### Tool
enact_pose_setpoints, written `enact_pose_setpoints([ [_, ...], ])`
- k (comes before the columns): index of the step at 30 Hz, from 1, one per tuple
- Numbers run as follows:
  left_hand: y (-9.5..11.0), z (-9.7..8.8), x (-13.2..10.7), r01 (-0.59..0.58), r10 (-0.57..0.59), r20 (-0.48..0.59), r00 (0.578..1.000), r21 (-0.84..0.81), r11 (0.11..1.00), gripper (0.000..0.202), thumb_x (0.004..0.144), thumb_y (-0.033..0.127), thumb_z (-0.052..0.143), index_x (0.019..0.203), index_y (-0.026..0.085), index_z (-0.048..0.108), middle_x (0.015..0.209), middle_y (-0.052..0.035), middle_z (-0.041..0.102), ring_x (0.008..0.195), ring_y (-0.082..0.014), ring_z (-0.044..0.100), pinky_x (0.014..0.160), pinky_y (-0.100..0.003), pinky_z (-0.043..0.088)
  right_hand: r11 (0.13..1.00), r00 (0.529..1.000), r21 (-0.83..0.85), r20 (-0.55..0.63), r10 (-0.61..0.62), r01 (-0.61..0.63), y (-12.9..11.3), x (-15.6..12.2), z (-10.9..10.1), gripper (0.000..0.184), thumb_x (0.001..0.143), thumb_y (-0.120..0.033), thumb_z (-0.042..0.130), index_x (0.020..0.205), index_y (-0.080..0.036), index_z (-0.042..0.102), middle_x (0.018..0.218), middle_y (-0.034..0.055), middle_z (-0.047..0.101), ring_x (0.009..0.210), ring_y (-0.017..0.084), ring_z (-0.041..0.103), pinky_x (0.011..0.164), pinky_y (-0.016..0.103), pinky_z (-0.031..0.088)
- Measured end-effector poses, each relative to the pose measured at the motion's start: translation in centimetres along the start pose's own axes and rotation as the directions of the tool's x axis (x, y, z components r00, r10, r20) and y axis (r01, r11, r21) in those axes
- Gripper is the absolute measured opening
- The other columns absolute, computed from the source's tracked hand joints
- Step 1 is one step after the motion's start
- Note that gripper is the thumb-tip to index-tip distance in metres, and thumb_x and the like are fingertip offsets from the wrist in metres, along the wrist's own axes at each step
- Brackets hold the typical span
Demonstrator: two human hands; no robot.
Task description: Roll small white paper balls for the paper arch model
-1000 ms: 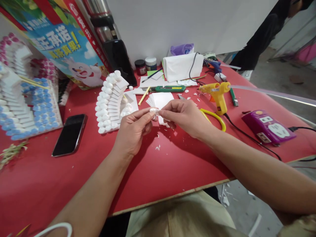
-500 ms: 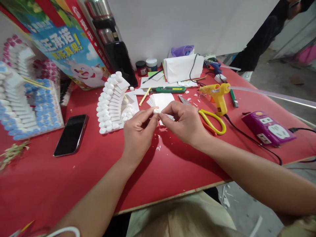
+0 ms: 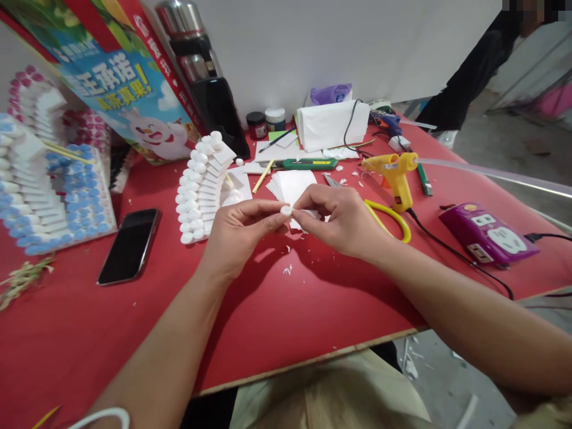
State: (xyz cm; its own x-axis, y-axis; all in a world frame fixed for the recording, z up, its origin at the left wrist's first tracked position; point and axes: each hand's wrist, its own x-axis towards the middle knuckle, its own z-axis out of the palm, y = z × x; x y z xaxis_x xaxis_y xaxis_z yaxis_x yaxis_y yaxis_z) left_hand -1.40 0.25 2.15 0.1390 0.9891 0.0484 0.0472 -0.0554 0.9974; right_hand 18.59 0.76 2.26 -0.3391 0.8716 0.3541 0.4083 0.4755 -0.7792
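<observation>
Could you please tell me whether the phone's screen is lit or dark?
Dark: the phone lies face up on the red table, its screen plain black.

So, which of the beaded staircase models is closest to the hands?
The white-beaded model, just beyond the left hand; the blue-beaded model and pink-beaded model sit far left.

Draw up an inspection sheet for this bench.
Surface: red table, dotted with white scraps.
Job's things: small white ball; stack of white squares behind it; white stepped model to the left.
Clutter: phone, glue gun, scissors, green knife, paint jars.
Hands: left hand and right hand both pinch the small white ball above the table.
Cables: black cord runs from the glue gun past the purple power strip.
Surroundings: white wall behind; person in dark clothes far right.
</observation>
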Motion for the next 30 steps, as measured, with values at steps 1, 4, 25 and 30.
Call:
enact_pose_setpoints([
  [1, -0.1, -0.2, 0.1, 0.029, -0.028, 0.041, 0.999, -0.032, 0.999, 0.023, 0.074, 0.032, 0.09, 0.093, 0.02, 0.084, 0.075, -0.0052, 0.078, 0.068, -0.0182, 0.072, 0.071, -0.03, 0.06, 1.0, 1.0, -0.009, 0.01, -0.02, 0.02, 0.1, 0.0, 0.0, 0.011, 0.09, -0.021, 0.062, 0.08, -0.018, 0.065, 0.066, -0.0019, 0.058, 0.058, 0.011, 0.045, 0.056, 0.026, 0.035],
  [4, -0.4, -0.5, 0.1, 0.084, -0.073, 0.123, 0.99, -0.082, 0.993, 0.029, 0.078, 0.033, 0.087, 0.104, 0.019, 0.084, 0.075, -0.0073, 0.079, 0.07, -0.0206, 0.075, 0.071, -0.032, 0.062, 0.996, 0.997, -0.043, 0.009, -0.082, 0.083, 0.2, 0.0, 0.2, 0.012, 0.089, -0.019, 0.061, 0.077, -0.019, 0.062, 0.063, -0.0035, 0.053, 0.058, 0.01, 0.044, 0.058, 0.026, 0.035],
  [25, -1.0, 0.9, -0.2, -0.046, 0.052, 0.061, 0.997, -0.095, 0.994, 0.027, 0.088, 0.033, 0.078, 0.109, 0.018, 0.081, 0.077, -0.0044, 0.077, 0.069, -0.0181, 0.074, 0.076, -0.031, 0.062, 0.845, 0.958, 0.456, 0.068, 0.279, -0.279, -0.8, 0.3, 0.7, 0.019, 0.084, -0.023, 0.069, 0.07, -0.021, 0.056, 0.055, -0.0043, 0.06, 0.044, 0.009, 0.048, 0.044, 0.025, 0.033],
  [30, -0.7, 1.4, -0.7, -0.078, 0.077, -0.044, 0.996, -0.012, 0.997, 0.024, 0.084, 0.032, 0.081, 0.105, 0.02, 0.083, 0.089, -0.0044, 0.081, 0.073, -0.0186, 0.077, 0.079, -0.032, 0.064, 0.938, 0.977, 0.298, -0.053, 0.204, -0.18, -0.5, 0.0, 1.1, 0.015, 0.085, -0.022, 0.068, 0.072, -0.018, 0.061, 0.064, -0.0004, 0.066, 0.052, 0.01, 0.052, 0.05, 0.026, 0.037],
])
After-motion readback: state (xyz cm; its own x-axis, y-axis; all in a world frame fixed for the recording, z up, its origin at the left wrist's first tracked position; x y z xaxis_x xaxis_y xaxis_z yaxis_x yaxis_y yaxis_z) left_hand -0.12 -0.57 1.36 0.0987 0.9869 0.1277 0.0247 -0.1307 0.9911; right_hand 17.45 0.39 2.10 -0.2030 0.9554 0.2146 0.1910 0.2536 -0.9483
